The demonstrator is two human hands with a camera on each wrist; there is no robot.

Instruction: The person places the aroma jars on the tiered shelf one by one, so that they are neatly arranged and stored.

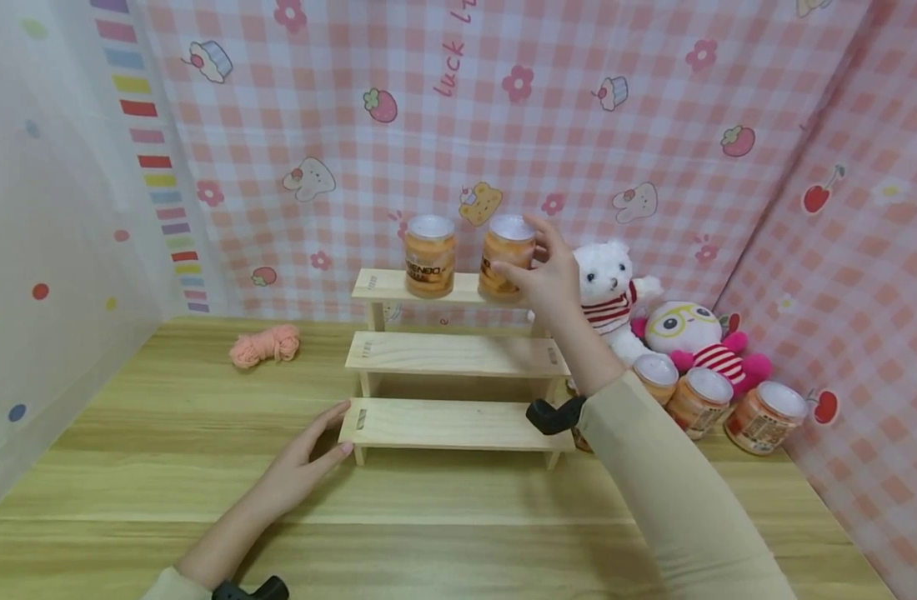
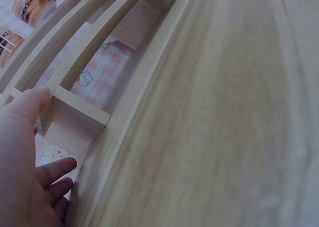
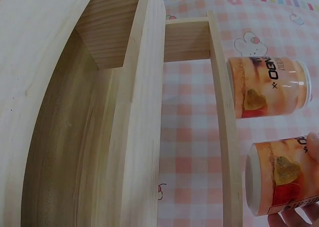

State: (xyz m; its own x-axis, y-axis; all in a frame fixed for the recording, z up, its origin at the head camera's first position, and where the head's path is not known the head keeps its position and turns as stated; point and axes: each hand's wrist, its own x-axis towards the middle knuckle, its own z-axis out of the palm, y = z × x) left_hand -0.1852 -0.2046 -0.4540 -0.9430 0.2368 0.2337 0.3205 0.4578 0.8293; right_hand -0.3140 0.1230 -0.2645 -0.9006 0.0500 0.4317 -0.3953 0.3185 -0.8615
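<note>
The held jar [image 1: 501, 254] is at the right part of the top shelf [image 1: 466, 288], with a narrow gap seeming to show under its base in the right wrist view. Our right grip [image 1: 552, 279] is curled round it, thumb in front and fingers on the far side, open only as wide as the jar's body. Left of this grip, apart from it, the second jar [image 1: 430, 257] stands upright on the same board. To do this well, we should bring the base down level and let it meet the wood fully before easing our fingers off (the board is shallow, so an overhanging base could tip). Below and left, our left grip [image 1: 304, 471] touches the end of the bottom step [image 1: 443, 423], fingers loosely extended and clasping nothing; light contact there should steady the stand [image 1: 451, 354] on the surface [image 1: 458, 533]. Below and right of the right grip, three jars [image 1: 700, 404] stand near a white bear [image 1: 604, 275] and a bespectacled plush [image 1: 683, 329]; well left lies a pink yarn skein [image 1: 265, 345].
</note>
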